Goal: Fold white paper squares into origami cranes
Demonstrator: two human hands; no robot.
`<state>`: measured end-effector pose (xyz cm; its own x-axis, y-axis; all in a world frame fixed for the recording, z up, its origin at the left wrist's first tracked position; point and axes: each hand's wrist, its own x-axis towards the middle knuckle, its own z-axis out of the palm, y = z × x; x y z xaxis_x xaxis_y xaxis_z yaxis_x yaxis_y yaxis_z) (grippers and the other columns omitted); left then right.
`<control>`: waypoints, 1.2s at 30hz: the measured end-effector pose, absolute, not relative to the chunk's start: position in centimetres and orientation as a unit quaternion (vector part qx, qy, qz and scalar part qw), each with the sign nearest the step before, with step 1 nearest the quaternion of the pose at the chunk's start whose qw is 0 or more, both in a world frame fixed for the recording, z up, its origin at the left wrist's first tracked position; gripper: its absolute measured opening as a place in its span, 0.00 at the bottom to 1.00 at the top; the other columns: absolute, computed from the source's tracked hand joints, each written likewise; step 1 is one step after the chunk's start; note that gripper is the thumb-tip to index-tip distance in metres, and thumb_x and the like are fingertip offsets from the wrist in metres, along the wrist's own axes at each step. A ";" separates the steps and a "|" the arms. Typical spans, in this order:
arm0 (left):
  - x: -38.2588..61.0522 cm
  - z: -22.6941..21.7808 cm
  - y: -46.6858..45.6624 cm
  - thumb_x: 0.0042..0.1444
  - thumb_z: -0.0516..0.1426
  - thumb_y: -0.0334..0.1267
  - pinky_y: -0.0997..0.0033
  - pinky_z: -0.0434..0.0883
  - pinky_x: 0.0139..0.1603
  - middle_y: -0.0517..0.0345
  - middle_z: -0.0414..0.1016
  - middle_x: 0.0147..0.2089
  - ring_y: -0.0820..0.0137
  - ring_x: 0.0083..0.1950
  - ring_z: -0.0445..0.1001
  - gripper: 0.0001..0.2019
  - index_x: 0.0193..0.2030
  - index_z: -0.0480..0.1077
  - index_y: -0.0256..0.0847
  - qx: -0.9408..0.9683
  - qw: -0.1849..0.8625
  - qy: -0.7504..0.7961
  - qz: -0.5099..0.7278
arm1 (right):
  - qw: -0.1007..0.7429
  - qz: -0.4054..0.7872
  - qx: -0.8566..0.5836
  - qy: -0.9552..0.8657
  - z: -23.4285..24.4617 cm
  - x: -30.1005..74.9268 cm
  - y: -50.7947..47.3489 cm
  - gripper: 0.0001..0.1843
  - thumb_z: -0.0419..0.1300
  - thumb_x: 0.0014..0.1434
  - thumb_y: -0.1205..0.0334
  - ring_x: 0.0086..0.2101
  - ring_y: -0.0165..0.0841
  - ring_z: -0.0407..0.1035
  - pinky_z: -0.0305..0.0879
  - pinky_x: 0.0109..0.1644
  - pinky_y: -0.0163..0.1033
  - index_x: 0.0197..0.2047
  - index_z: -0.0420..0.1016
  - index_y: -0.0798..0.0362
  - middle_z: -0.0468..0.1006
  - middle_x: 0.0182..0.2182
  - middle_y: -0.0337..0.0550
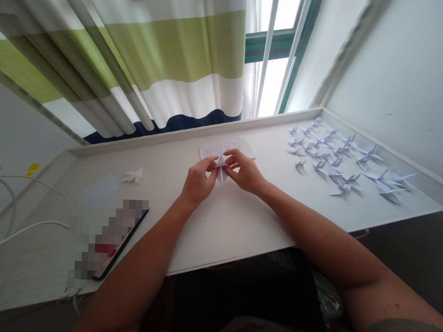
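Between my hands is a small folded piece of white paper, pointed at top and bottom like a partly folded origami crane. My left hand pinches its left side between thumb and fingers. On the opposite side, my right hand grips the paper with thumb and fingertips. Just behind it a sheet of paper with writing lies on the white table, partly covered by my hands. Several finished white paper cranes stand grouped at the right.
A tablet-like device with a blurred screen lies by my left forearm. Behind it are loose white sheets and a crumpled tissue. White cables run along the left. A raised rim borders the table below the curtain.
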<state>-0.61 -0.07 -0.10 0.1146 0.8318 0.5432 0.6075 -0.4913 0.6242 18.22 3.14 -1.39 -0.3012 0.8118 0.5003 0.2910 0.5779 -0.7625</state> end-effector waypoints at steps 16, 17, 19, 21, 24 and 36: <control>-0.1 -0.4 0.3 0.50 0.68 0.37 0.73 0.70 0.33 0.64 0.76 0.26 0.71 0.29 0.75 0.16 0.46 0.73 0.40 0.570 0.422 0.501 0.496 | 0.429 0.383 -0.383 -0.723 -1.5 17.6 3.2 0.06 0.61 0.61 0.65 0.34 0.34 0.75 0.71 0.42 0.40 0.34 0.80 0.53 0.85 0.32 0.42; -0.1 -0.3 0.3 0.51 0.68 0.37 0.73 0.68 0.31 0.65 0.75 0.25 0.72 0.27 0.73 0.14 0.44 0.73 0.41 0.572 0.414 0.510 0.491 | 0.429 0.380 -0.379 -0.726 -1.4 17.7 3.2 0.06 0.61 0.61 0.65 0.34 0.35 0.76 0.70 0.42 0.40 0.35 0.81 0.53 0.85 0.32 0.42; -0.2 -0.2 0.3 0.51 0.67 0.37 0.74 0.66 0.30 0.65 0.73 0.24 0.73 0.26 0.71 0.10 0.37 0.72 0.41 0.584 0.389 0.522 0.485 | 0.421 0.389 -0.376 -0.728 -1.4 17.9 3.2 0.06 0.64 0.61 0.63 0.34 0.34 0.75 0.70 0.41 0.39 0.37 0.83 0.53 0.85 0.33 0.42; -0.3 -0.2 0.4 0.50 0.68 0.37 0.74 0.66 0.30 0.62 0.76 0.26 0.73 0.27 0.72 0.10 0.34 0.71 0.41 0.591 0.372 0.528 0.483 | 0.402 0.428 -0.376 -0.717 -1.4 18.1 3.2 0.07 0.67 0.60 0.59 0.32 0.34 0.75 0.70 0.38 0.38 0.40 0.83 0.53 0.84 0.32 0.42; -0.4 -0.2 0.4 0.51 0.68 0.37 0.72 0.70 0.33 0.59 0.80 0.29 0.70 0.30 0.77 0.11 0.36 0.70 0.41 0.582 0.371 0.534 0.489 | 0.377 0.508 -0.368 -0.681 -1.5 18.4 3.2 0.12 0.70 0.61 0.55 0.32 0.33 0.77 0.74 0.37 0.37 0.43 0.81 0.53 0.84 0.32 0.42; -0.5 -0.2 0.4 0.53 0.67 0.35 0.69 0.77 0.35 0.56 0.83 0.30 0.64 0.32 0.85 0.10 0.43 0.78 0.39 0.579 0.438 0.512 0.459 | 0.391 0.570 -0.422 -0.587 -1.1 18.2 3.3 0.06 0.69 0.61 0.68 0.28 0.32 0.79 0.79 0.34 0.36 0.42 0.80 0.53 0.84 0.28 0.41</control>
